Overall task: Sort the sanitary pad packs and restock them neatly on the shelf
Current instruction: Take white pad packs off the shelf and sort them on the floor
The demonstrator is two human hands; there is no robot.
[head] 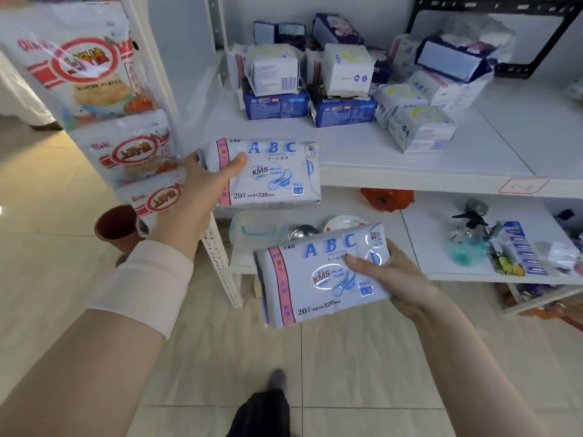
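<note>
Head view: my left hand (202,181) clasps upper ABC pack (274,176), right hand (396,279) lower ABC pack (318,279), fingers curled round each; next, I judge, shelve both together.

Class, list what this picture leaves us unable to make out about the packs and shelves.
Head view: rear dark packs, partly hidden by white packs in front.
Head view: shelf-edge label writing, too small, blurred.
Head view: left pack's end under the left hand, right pack's corner under the right hand.

The left pack (274,181) is before the shelf (473,149), the right pack (303,288) lower, piled packs (331,86) behind.
</note>
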